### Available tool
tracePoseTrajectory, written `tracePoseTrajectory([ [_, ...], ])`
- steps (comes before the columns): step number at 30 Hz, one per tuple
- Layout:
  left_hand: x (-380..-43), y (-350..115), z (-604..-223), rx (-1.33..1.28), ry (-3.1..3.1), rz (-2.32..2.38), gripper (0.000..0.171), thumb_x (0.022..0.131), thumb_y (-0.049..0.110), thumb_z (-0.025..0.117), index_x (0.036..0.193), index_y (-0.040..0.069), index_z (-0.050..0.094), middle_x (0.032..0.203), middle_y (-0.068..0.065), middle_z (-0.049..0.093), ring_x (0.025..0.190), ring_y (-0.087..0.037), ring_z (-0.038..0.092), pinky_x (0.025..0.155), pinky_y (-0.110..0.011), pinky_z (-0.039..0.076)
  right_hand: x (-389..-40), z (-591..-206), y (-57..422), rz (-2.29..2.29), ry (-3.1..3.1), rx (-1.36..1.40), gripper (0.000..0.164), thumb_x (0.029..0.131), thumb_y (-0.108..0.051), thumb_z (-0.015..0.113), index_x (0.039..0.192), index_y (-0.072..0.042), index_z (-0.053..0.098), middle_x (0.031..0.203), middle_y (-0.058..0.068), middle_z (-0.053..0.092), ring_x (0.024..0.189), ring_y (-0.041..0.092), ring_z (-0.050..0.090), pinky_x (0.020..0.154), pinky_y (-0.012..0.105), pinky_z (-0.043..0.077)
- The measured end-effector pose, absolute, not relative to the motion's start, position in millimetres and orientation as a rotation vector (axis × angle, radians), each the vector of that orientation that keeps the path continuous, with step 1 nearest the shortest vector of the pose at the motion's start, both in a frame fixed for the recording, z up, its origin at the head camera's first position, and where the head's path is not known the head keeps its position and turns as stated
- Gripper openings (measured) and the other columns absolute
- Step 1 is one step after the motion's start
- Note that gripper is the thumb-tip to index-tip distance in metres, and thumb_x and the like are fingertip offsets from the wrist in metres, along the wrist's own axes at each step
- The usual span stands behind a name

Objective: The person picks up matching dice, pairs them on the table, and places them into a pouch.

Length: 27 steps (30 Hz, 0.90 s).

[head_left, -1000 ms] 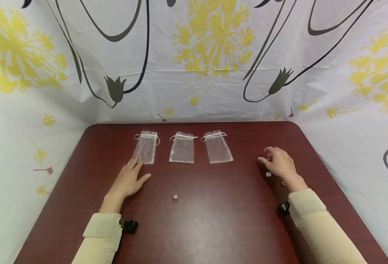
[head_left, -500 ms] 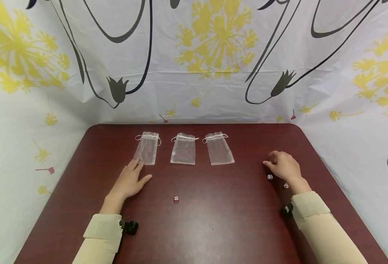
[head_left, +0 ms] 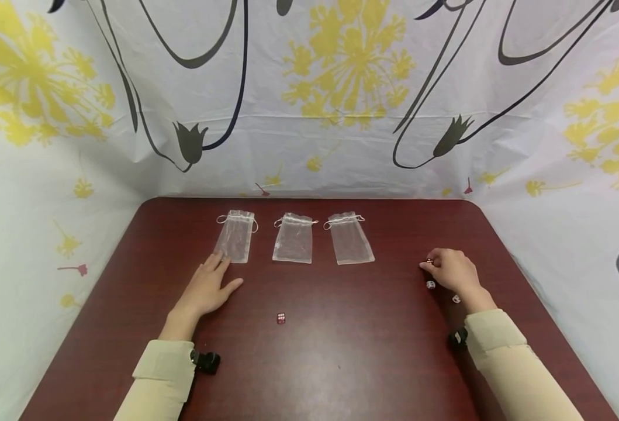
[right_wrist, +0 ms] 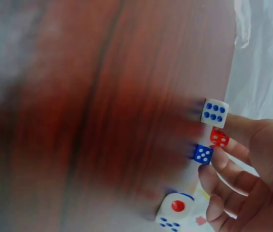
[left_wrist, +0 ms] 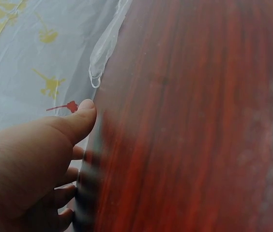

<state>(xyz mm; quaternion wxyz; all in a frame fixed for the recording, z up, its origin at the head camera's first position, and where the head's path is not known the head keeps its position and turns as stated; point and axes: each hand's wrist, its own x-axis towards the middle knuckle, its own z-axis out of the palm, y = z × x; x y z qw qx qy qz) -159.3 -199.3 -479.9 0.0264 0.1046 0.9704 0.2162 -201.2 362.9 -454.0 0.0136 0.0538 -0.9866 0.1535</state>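
Observation:
In the head view my right hand is at the right side of the table, thumb and index finger pinching a red die with white pips. Close around these fingers, the right wrist view shows a white die with blue pips and a small blue die. A larger-looking white die with one red pip lies nearer the wrist. My left hand rests flat on the table with fingers spread, fingertips on the lower edge of the left sheer drawstring bag.
Two more sheer bags lie in the row, a middle bag and a right bag. Another red die sits alone mid-table. A patterned white curtain surrounds the dark red table at the back and sides.
The right hand has lowered slightly toward the table, and its thumb and index finger have closed on the red die. The left hand stays in place; the head view has shifted slightly.

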Motion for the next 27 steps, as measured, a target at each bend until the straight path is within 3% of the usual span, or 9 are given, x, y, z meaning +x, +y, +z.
tracePoseTrajectory([
  [13,-162,-199,-482,0.322,2.988,0.68,0.073,0.101,0.041,0.059,0.151,-0.007,0.038,0.16,-0.031,0.024,0.15,-0.047,0.018,0.12,-0.061,0.015,-198,-439,347,0.468,-2.963,0.26,0.029,0.093,-0.03,0.074,0.105,-0.003,0.072,0.093,0.015,0.072,0.086,0.034,0.068,0.069,0.058,0.052],
  [27,-161,-199,-482,0.314,2.997,0.673,0.072,0.101,0.039,0.06,0.151,-0.007,0.038,0.16,-0.031,0.024,0.149,-0.048,0.018,0.12,-0.062,0.015,-186,-425,310,0.493,-2.882,0.412,0.019,0.09,-0.027,0.077,0.096,-0.009,0.074,0.086,0.005,0.069,0.076,0.023,0.065,0.065,0.05,0.052],
])
